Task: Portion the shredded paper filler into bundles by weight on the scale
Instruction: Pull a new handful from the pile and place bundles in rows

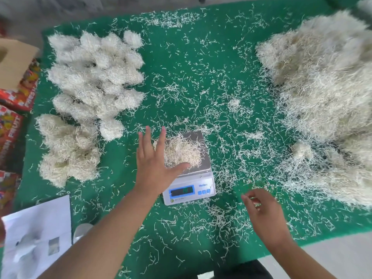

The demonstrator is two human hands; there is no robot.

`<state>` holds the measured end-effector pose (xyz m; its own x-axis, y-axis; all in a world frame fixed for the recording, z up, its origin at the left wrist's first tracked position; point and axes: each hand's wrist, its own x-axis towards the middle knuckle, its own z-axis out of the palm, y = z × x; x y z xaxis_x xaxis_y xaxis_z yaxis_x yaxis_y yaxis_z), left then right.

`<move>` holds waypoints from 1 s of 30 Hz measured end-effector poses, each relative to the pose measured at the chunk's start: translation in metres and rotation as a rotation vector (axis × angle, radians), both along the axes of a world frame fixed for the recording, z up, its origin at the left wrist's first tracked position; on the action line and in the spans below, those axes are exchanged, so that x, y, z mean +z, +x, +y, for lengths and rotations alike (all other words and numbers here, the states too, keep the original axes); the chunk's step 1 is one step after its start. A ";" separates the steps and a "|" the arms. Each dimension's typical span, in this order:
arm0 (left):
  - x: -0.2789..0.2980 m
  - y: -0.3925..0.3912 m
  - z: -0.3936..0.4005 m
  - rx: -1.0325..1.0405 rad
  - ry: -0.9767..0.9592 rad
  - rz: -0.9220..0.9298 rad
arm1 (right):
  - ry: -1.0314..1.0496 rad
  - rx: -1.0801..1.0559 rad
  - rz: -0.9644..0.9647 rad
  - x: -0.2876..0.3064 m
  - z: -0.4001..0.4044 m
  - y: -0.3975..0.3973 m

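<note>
- Green matted surface [181,63] is littered with thin crinkled shreds.
- Fluffy shredded paper filler [182,153] is heaped on the scale [190,178], a steel-topped platform.
- Left hand [156,158], fingers spread straight, is laid against the heap.
- Right hand [265,214], fingers loosely curled, is holding nothing.

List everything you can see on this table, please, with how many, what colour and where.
Mat: one, green, covers the table.
Scale: one, white with a steel pan, near centre.
Portion: one, cream, on the scale's pan.
Bundles: many, too crowded to count, cream, on the left.
Heap: one, large, cream, on the right.
Strands: countless, cream, scattered over the mat.
Boxes: several, red printed, left edge.
Carton: one, brown, far left.
Sheet: one, white, bottom left.
Left hand: fingers spread, at the portion's left edge.
Right hand: fingers loosely curled, above the mat right of the scale.
</note>
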<state>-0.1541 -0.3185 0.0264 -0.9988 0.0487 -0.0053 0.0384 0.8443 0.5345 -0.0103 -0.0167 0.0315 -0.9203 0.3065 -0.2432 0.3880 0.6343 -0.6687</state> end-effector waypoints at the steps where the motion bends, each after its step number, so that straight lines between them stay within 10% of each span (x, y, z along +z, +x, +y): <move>1: -0.005 -0.014 0.008 -0.098 -0.144 0.058 | -0.007 -0.008 0.017 0.000 0.001 0.005; 13: -0.067 -0.061 0.045 -0.505 -0.458 0.058 | -0.027 -0.121 -0.049 -0.004 0.044 0.041; 30: -0.014 -0.053 0.091 -0.521 -0.290 0.036 | -0.111 -0.015 0.005 0.030 0.047 0.010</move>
